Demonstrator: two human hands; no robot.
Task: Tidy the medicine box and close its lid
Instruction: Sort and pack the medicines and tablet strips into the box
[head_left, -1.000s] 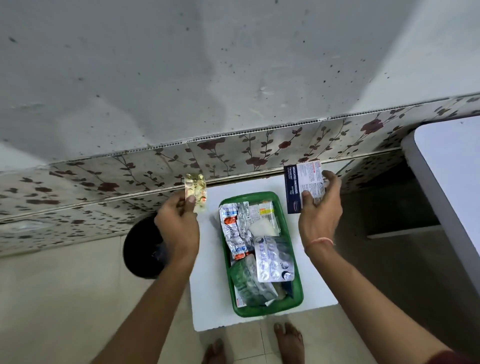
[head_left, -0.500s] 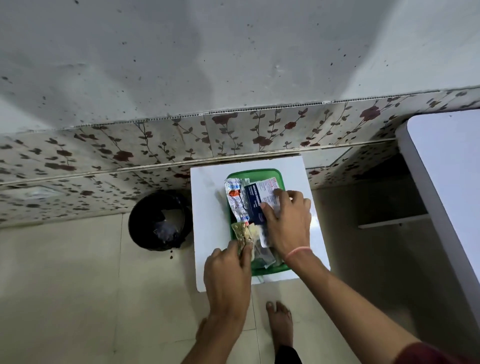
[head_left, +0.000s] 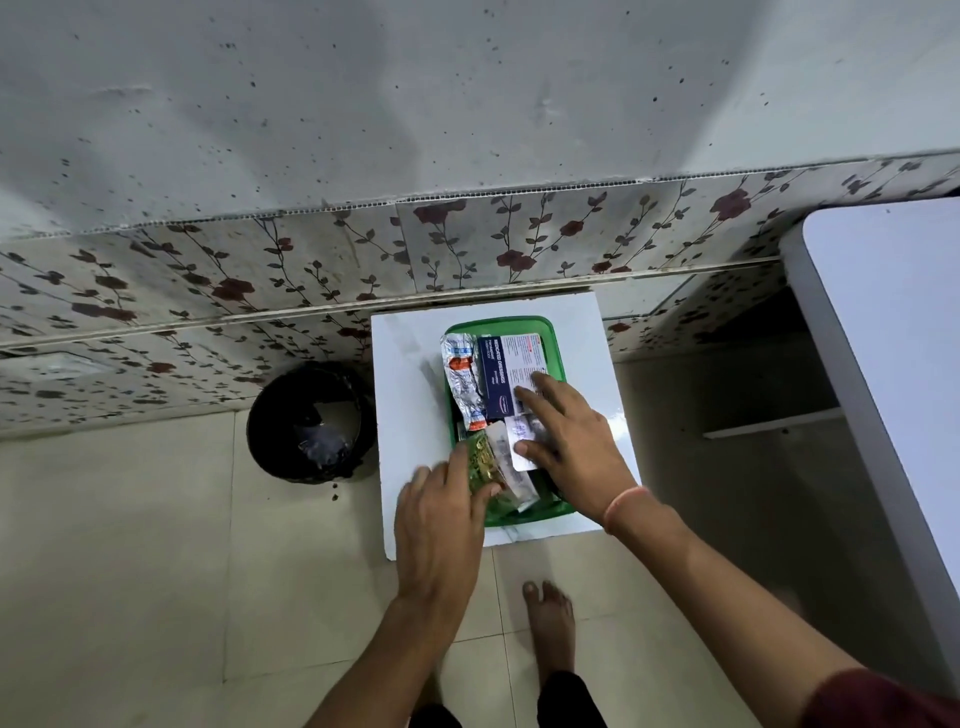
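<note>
The green medicine box (head_left: 551, 339) stands open on a small white table (head_left: 408, 374). Inside it, a blue-and-white carton (head_left: 503, 371) lies flat at the far end, beside a crumpled silver blister strip (head_left: 460, 382). My right hand (head_left: 574, 441) rests flat and open on the packets, its fingertips on the carton and its thumb on a white blister card (head_left: 521, 460). At the box's near left corner, my left hand (head_left: 441, 514) pinches a yellow pill strip (head_left: 480, 460) and holds it down among the packets. What lies beneath both hands is hidden.
A black bin (head_left: 311, 421) stands on the tiled floor just left of the table. A large white tabletop (head_left: 883, 364) fills the right side. A floral tiled wall runs behind. My bare foot (head_left: 550, 623) is below the table's near edge.
Both hands came down from above the box. The carton now lies in the box with my right hand flat on it. The left hand brought the yellow strip down into the near left corner.
</note>
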